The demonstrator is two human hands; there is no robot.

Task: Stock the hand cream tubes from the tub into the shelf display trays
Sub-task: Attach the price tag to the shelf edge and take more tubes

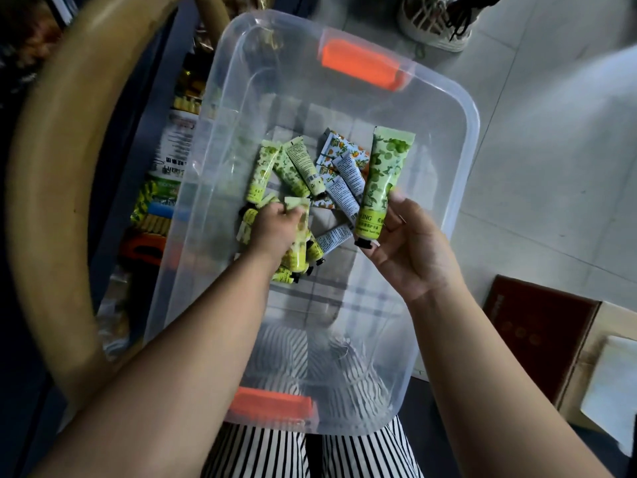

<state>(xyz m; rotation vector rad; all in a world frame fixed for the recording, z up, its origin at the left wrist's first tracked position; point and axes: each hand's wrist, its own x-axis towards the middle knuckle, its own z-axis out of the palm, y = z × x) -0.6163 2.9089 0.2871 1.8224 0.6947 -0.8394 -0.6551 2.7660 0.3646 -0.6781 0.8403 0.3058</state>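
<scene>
A clear plastic tub (462,139) with orange handles sits on my lap, seen from above. Several hand cream tubes (303,167), green-leaf and orange-print, lie loose on its bottom. My right hand (410,250) holds one green-leaf tube (381,181) upright above the tub, cap end down in my fingers. My left hand (275,225) reaches down into the pile and grips a bunch of yellow-green tubes (300,250), which stick out below my palm. The tubes under that hand are partly hidden.
To the left, below the tub, shelf goods (165,188) in yellow and white packs show beside a curved tan rail (58,139). A brown box (537,326) and cardboard lie on the tiled floor at right. Someone's shoe (434,22) stands at the top.
</scene>
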